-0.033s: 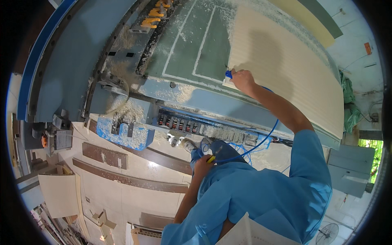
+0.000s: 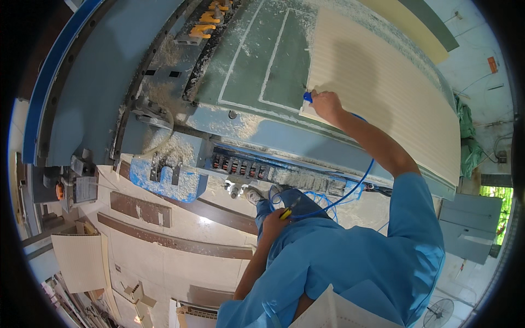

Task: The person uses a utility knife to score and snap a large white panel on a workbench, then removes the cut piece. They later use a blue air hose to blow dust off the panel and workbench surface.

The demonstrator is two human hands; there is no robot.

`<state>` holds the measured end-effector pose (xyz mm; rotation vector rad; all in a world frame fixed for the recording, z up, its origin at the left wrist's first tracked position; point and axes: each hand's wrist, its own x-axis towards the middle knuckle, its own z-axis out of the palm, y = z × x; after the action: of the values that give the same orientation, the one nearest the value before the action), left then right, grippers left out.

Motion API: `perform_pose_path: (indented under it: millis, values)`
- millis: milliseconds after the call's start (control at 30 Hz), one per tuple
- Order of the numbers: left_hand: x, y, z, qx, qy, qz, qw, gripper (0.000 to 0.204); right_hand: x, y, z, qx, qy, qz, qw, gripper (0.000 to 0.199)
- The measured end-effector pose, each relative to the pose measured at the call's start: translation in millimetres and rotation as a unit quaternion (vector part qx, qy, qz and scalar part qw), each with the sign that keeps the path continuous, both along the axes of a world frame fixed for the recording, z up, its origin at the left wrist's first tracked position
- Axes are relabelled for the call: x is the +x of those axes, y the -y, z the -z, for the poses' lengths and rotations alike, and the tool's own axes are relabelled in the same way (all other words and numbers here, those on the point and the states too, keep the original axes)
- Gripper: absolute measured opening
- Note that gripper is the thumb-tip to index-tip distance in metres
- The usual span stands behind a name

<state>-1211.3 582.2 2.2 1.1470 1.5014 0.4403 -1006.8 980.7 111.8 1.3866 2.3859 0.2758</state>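
Our right hand [image 2: 326, 106] gripped a blue tool [image 2: 307, 97] by the near left corner of the ribbed board [image 2: 402, 109]. Board lay on the green bed [image 2: 249, 71], spreading right and far from that nearer hand, ribs left-to-right. Our left hand [image 2: 272, 223], farther off, clutched a yellow-handled tool [image 2: 285, 214].

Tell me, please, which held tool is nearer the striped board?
The blue tool in the right hand, by the board; the left hand holds the yellow tool farther away.

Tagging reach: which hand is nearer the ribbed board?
Right. The right hand is at the near-left corner of the ribbed board; the left hand is off it, down by the trousers.
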Motion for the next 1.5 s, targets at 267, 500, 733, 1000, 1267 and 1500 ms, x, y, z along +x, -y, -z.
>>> perform_pose_path:
  millis: [267, 500, 733, 1000, 1267, 1500]
  values:
    - [10.7, -26.3, -38.3, 0.018, 0.029, 0.018, 0.999, 0.038, 23.6, -123.7, 27.6, 0.068, -0.053, 0.061, 0.994, 0.042]
    - [19.1, -54.4, -43.1, 0.007, 0.028, -0.002, 1.000, 0.035, 41.5, -193.2, 15.7, 0.129, -0.091, 0.125, 0.980, 0.034]
    - [29.8, -70.2, -43.4, 0.011, -0.034, 0.084, 0.996, 0.035, 55.2, -176.1, 5.4, -0.009, -0.259, 0.215, 0.942, 0.040]
    - [25.1, -71.4, -41.4, -0.036, -0.073, 0.045, 0.996, 0.035, 31.1, -44.2, 18.0, -0.160, -0.328, 0.054, 0.930, 0.046]
    - [25.3, -58.7, -35.0, -0.045, -0.099, 0.054, 0.993, 0.036, 32.7, -41.2, -6.7, -0.404, -0.384, 0.228, 0.798, 0.048]
    - [25.5, -58.9, -36.3, -0.044, -0.087, -0.002, 0.995, 0.038, 66.1, 32.2, -16.9, -0.513, -0.426, 0.246, 0.703, 0.038]
